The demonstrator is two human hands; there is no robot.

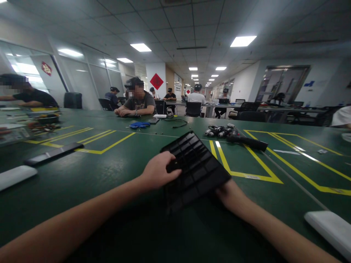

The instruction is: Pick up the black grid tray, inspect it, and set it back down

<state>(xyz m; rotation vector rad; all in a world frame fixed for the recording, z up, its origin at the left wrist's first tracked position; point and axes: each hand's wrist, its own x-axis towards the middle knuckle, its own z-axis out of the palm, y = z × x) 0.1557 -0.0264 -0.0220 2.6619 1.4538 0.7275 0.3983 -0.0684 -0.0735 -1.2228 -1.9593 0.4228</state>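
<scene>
A black plastic tray [197,160] with a grid of compartments is held tilted above the green table [109,175], just in front of me. My left hand [159,171] grips its left edge, fingers curled over the rim. My right hand [230,195] holds the tray from below at its near right corner, with the fingers hidden under it. The compartments that show look empty.
Small grey and black parts [219,130] and a long black tool [248,142] lie beyond the tray. A black strip [53,153] and white bars [15,176] [329,228] lie at the sides. Yellow tape lines [246,174] mark the table. Several people sit at the far side.
</scene>
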